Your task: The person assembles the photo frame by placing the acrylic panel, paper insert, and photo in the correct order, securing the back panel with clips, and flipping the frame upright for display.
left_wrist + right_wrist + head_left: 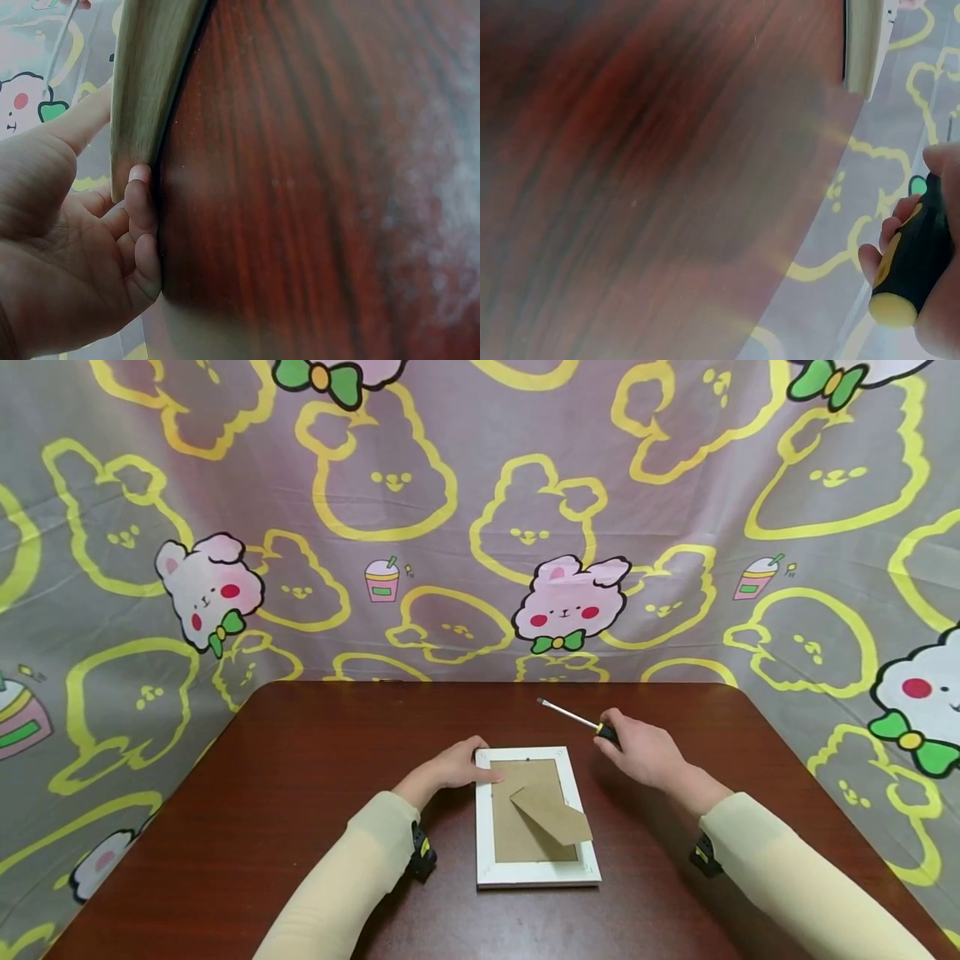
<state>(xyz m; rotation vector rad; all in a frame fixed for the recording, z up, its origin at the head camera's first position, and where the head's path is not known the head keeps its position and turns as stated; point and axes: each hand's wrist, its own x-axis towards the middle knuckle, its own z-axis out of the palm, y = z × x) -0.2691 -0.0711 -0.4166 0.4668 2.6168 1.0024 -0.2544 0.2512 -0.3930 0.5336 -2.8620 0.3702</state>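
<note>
From where I stand, a white picture frame (486, 835) lies face down on the tabletop (360, 735), roughly midway between its left and right edges and well in from the far edge. The left hand (450, 766) has its grip clamped on the frame's far left corner, thumb over the back, fingers bent against the outer side. The right hand (648, 752) has its grip closed round the handle of a screwdriver (567, 713), raised beyond the frame's far right corner, the tip slanting toward the tabletop's far edge and touching nothing. As for progress, the frame is already turned back up and steadied, and the tool is in hand. The brown backing board (513, 839) sits inside the border, its stand (555, 818) angled out across the frame's right side. I judge that any screwdriver work on the back is not under way at this instant; whether some is done or all remains, I cannot tell.
</note>
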